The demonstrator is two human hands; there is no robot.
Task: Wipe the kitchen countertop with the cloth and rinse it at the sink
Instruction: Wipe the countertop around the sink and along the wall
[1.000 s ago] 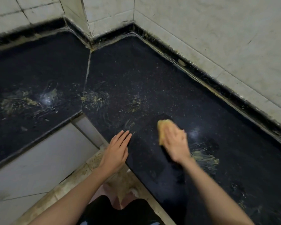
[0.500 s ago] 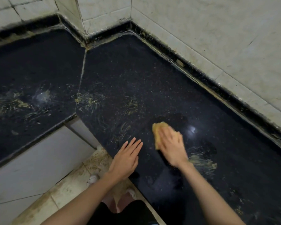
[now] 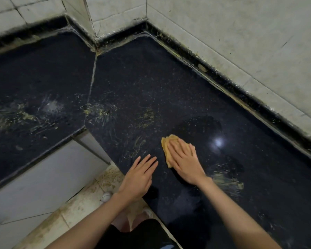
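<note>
Cloth (image 3: 166, 147) flat on countertop (image 3: 151, 83), R hand (image 3: 186, 163) fingers straight, pressing; L hand (image 3: 137, 177) fingers spread.

This is a home kitchen. A dark speckled stone countertop (image 3: 151, 83) bends around a corner. Pale wall tiles (image 3: 241, 33) stand along its back edge. White cabinet fronts (image 3: 43, 177) sit under its front edge, and a grubby tiled floor (image 3: 83, 209) lies below.
</note>
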